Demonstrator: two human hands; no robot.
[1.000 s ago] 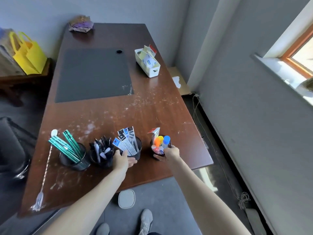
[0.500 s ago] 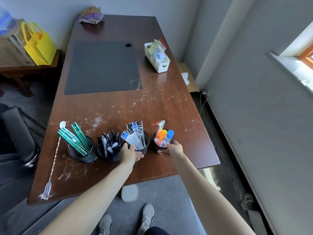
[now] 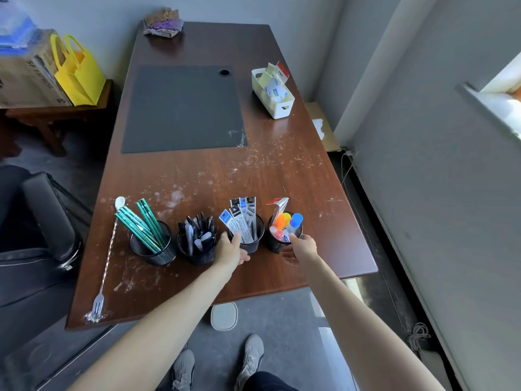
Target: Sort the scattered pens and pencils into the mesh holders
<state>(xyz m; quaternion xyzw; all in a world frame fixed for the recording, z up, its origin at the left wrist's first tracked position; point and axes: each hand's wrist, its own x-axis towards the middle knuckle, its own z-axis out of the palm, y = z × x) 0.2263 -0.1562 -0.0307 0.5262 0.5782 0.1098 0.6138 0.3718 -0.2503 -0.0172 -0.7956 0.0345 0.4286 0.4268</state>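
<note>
Four mesh holders are standing in a row along the near part of the surface (image 3: 253,176). From left to right: the pencil holder (image 3: 158,251) is carrying green pencils (image 3: 142,224), the pen holder (image 3: 197,256) is carrying dark pens (image 3: 197,230), the refill holder (image 3: 253,244) is carrying packaged refills (image 3: 239,218), and the marker holder (image 3: 275,244) is carrying bright-capped markers (image 3: 287,222).

You are cupping the near wall of the refill holder with your left hand (image 3: 231,249), thumb on its left side and fingers curling round its right. Your right hand (image 3: 301,248) is gripping the near right wall of the marker holder, with one fingertip reaching its rim.

A long twisted spoon with a fork end (image 3: 107,258) is lying just left of the pencil holder. Farther off, a dark mat (image 3: 183,108) is lying on the surface, and a white bin (image 3: 277,104) of packets is sitting at the far right.
</note>
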